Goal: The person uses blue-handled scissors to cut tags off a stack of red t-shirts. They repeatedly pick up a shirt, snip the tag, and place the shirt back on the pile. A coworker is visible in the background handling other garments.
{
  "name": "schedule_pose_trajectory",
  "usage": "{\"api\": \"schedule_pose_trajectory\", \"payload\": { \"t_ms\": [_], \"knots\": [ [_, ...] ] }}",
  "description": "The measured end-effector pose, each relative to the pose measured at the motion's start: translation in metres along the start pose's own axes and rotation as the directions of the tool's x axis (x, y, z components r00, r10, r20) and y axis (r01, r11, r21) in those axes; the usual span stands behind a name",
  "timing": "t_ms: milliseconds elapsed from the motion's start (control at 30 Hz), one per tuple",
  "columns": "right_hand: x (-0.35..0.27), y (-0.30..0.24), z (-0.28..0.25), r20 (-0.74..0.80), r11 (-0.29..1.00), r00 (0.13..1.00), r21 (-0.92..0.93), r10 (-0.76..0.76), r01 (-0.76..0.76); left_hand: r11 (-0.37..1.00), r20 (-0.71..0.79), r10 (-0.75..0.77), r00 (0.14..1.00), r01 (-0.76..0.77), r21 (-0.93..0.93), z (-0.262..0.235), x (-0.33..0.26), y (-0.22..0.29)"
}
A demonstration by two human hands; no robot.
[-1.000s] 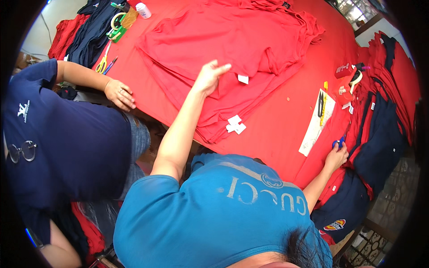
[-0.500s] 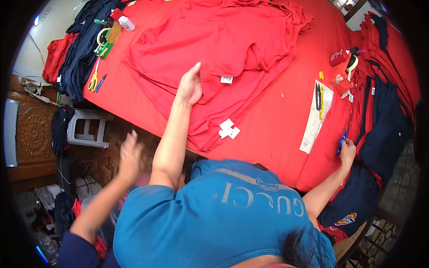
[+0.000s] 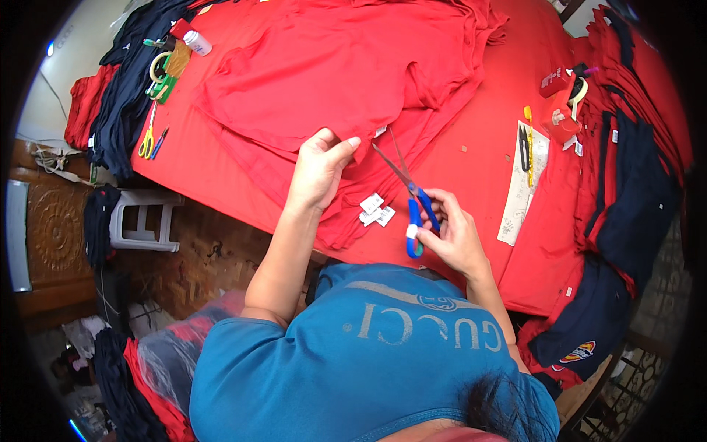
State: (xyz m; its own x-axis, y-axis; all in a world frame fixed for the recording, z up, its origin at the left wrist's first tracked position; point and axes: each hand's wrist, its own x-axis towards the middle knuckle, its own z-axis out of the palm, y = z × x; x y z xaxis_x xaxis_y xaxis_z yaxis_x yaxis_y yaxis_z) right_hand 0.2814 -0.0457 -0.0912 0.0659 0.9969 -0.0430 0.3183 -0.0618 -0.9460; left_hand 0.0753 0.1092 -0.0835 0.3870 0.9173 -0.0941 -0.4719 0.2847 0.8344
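Note:
My left hand (image 3: 318,173) pinches the near edge of a red garment (image 3: 309,81) on top of a spread layer of red fabric. In my right hand (image 3: 460,239) is a pair of scissors (image 3: 413,234) with blue handles. Its blades are spread apart, their tips close to the pinched edge and a small white label (image 3: 380,132) there. Several white labels (image 3: 373,209) show on the lower red layers, left of the scissors' handles.
On the right lie a pattern strip (image 3: 519,193), a yellow pen (image 3: 528,147), a red box (image 3: 563,118) with tape and piles of navy garments (image 3: 639,191). Yellow scissors (image 3: 146,144), a tape dispenser (image 3: 163,87) and a white bottle (image 3: 197,43) are at the left. A white stool (image 3: 143,219) stands below.
My right hand has brought the scissors from the right side to the middle, blades now spread. My left hand has come down and pinched the garment's edge. Another person's arm at lower left has gone.

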Motion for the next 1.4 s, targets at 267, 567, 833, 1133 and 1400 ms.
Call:
{"api": "schedule_pose_trajectory", "payload": {
  "t_ms": [267, 567, 833, 1133, 1400],
  "knots": [
    [0.013, -0.001, 0.009, 0.0, 0.957, 0.988, -0.247, -0.155, 0.151, 0.995, -0.106, 0.1, 0.989, -0.096, 0.038, 0.008, -0.02, 0.008],
    [0.011, -0.012, 0.02, 0.009, 0.918, 0.969, -0.319, -0.248, 0.238, 0.998, -0.126, 0.065, 0.99, -0.065, 0.004, 0.002, -0.031, 0.014],
    [0.013, -0.021, 0.018, 0.094, 0.935, 0.972, -0.267, -0.215, 0.233, 0.995, -0.231, 0.09, 0.969, -0.099, -0.028, 0.017, -0.036, 0.021],
    [0.018, -0.019, 0.017, 0.147, 0.948, 0.97, -0.227, -0.192, 0.222, 0.995, -0.172, 0.1, 0.98, -0.096, 0.031, 0.016, -0.034, 0.019],
    [0.016, -0.014, 0.019, 0.131, 0.979, 0.98, -0.122, -0.15, 0.166, 0.995, -0.199, 0.091, 0.976, -0.08, 0.064, 0.024, -0.031, 0.018]
  ]
}}
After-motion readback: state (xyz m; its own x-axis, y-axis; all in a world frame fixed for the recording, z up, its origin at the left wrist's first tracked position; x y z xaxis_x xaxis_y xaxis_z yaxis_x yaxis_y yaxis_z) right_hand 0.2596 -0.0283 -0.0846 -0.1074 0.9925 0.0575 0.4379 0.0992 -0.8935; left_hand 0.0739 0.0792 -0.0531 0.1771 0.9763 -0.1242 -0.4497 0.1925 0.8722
